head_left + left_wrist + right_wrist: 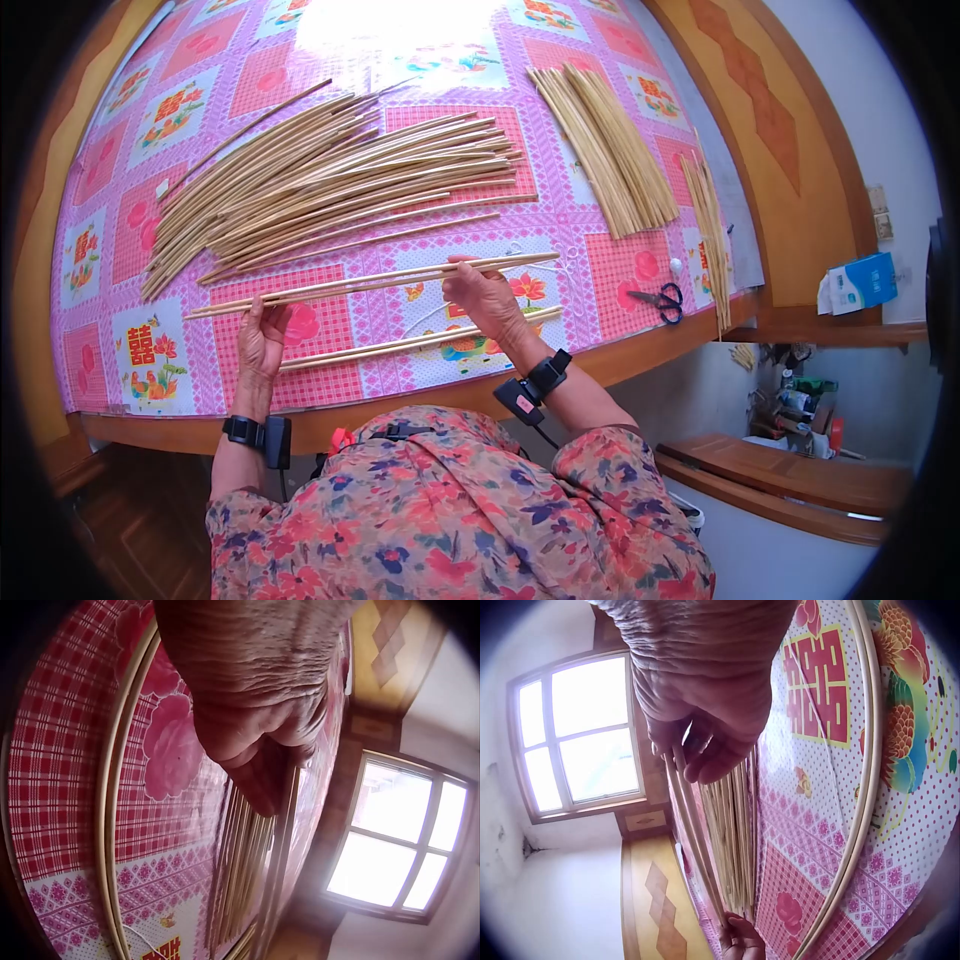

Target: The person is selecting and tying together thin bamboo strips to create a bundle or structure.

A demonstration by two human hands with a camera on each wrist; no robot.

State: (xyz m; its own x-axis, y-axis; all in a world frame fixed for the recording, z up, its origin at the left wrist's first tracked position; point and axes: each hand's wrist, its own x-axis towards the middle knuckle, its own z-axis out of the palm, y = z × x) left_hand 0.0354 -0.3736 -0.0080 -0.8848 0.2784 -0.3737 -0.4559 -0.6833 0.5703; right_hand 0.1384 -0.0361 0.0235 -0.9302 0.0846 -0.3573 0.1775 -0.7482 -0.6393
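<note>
A pair of thin, pale plant stalks (370, 281) spans both hands above the tablecloth. My left hand (262, 342) pinches them near their left end, thumb against fingers; the left wrist view shows the stalks (283, 844) leaving its fingertips. Toward their right end, my right hand (486, 302) grips the same stalks between thumb and fingers. In the right wrist view they run from the right hand (705, 690) down to the left hand (742, 943). Nearer the table's front edge lies another pair of stalks (375, 349), with a thin white string (432, 317) beside it.
A large pile of stalks (350, 185) lies beyond the hands. A neat bundle (605, 150) and a smaller one (707, 225) lie at the right. Dark-handled scissors (668, 303) rest near the right front edge, by a small white object (676, 267). A blue tissue pack (860, 284) is farther right.
</note>
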